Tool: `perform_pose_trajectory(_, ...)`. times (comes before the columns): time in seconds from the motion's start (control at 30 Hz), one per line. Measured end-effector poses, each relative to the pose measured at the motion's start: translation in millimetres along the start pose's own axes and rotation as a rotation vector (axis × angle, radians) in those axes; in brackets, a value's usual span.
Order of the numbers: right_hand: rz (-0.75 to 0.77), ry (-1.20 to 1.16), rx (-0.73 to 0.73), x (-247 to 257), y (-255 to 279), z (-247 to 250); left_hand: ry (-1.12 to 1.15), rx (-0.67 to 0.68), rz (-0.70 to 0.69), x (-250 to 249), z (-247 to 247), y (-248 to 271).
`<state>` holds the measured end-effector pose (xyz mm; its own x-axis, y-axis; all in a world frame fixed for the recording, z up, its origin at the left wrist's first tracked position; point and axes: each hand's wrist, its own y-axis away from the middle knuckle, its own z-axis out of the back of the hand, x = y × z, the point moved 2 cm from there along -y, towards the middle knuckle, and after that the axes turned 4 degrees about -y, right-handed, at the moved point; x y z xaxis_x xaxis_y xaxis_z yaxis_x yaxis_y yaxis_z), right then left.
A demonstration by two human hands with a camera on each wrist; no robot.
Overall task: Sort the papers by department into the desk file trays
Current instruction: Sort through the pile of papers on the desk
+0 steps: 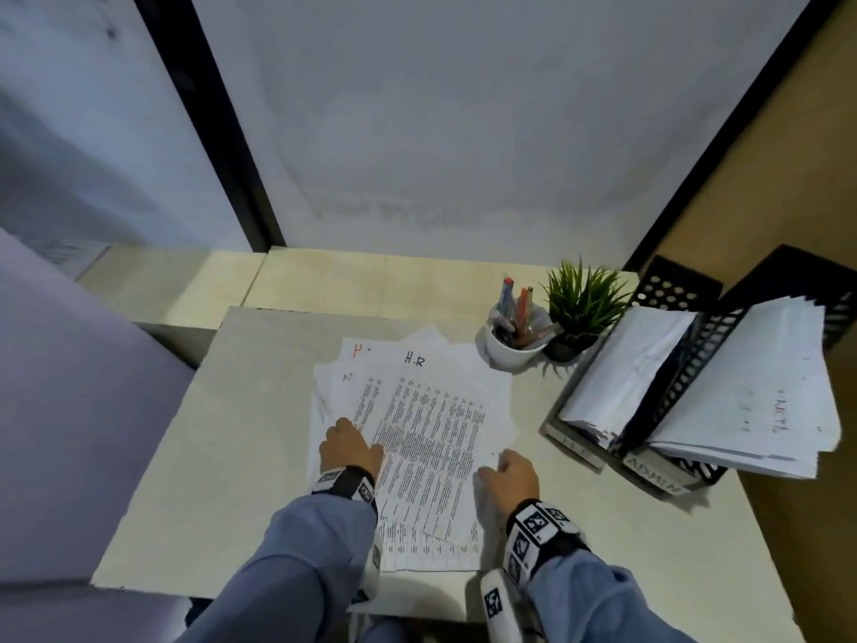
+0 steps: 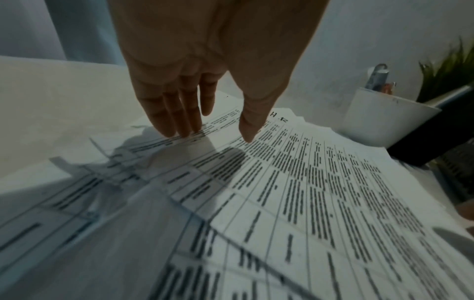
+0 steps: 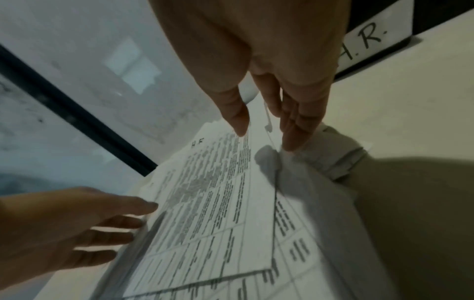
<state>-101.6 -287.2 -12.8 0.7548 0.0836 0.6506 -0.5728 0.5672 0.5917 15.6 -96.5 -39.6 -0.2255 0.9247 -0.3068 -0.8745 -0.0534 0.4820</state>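
Head view: left hand (image 1: 348, 445) flat, fingers straight, pressing the left edge of the papers (image 1: 417, 438) spread mid-desk (image 1: 222, 457). Top sheet marked "H.R". Right hand (image 1: 510, 475) relaxed, fingertips (image 3: 295, 140) on the pile's right edge, gripping nothing. Cup (image 1: 510, 350) of pens, plant (image 1: 582, 304), then trays (image 1: 649, 471) far right, papers inside, labelled H.R. and ADMIN.

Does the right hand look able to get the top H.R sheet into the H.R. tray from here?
Probably yes: the right hand rests at the sheet's right edge, and bare desk lies between it and the H.R. tray.
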Motion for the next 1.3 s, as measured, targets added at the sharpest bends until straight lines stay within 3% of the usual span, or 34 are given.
perform_pose_trajectory(0.1, -0.024, 0.048, 0.034, 1.7, -13.0, -1.3, -0.078, -0.002, 0.01, 4.2, 1.9, 1.8)
perform_pose_trajectory(0.23, -0.034, 0.021, 0.062, 3.6, -22.5, -1.6, 0.087, 0.107, 0.028, 13.9, 0.2, 1.3)
perform_pose_trajectory(0.4, -0.024, -0.166, -0.006, 4.5, -31.8, -6.7, 0.278, 0.191, -0.24, 10.9, 1.8, 13.0)
perform_pose_trajectory(0.57, -0.157, -0.372, 0.037, 1.3, -44.4, -7.8, 0.413, 0.307, -0.208, 20.3, 3.5, 15.0)
perform_pose_trajectory(0.6, -0.184, -0.415, 0.054, 0.3, -44.4, -6.9, 0.413, 0.279, -0.192, 20.8, 7.1, 14.7)
perform_pose_trajectory(0.67, -0.188, -0.419, 0.056, -1.9, -42.2, -8.0, 0.308, 0.098, -0.167, 23.6, 15.2, 7.0)
perform_pose_trajectory(0.77, -0.111, -0.552, 0.111, -15.0, -48.1, -17.2, 0.247, -0.112, -0.079, 30.5, 25.4, -13.0)
perform_pose_trajectory(0.9, -0.004, -0.786, 0.135, -29.5, -55.1, -29.4, 0.299, 0.006, 0.031, 34.1, 23.8, -24.4)
perform_pose_trajectory(1.0, 0.243, -0.626, 0.121, -17.4, -48.0, -26.4, 0.298, 0.06, 0.032, 31.4, 26.1, -20.8)
perform_pose_trajectory(1.03, 0.204, -0.491, 0.127, -17.1, -47.0, -27.3, 0.284, 0.047, -0.006, 30.4, 26.8, -19.5)
perform_pose_trajectory(1.1, -0.062, -0.309, 0.162, -17.0, -45.1, -20.6, 0.252, -0.011, -0.102, 28.4, 28.2, -14.3)
perform_pose_trajectory(1.13, -0.123, -0.265, 0.165, -16.0, -42.9, -16.0, 0.269, -0.035, -0.133, 28.7, 26.0, -12.5)
perform_pose_trajectory(1.3, -0.179, -0.335, 0.081, -12.1, -38.8, -10.4, 0.585, 0.055, -0.165, 35.7, 22.3, -3.4)
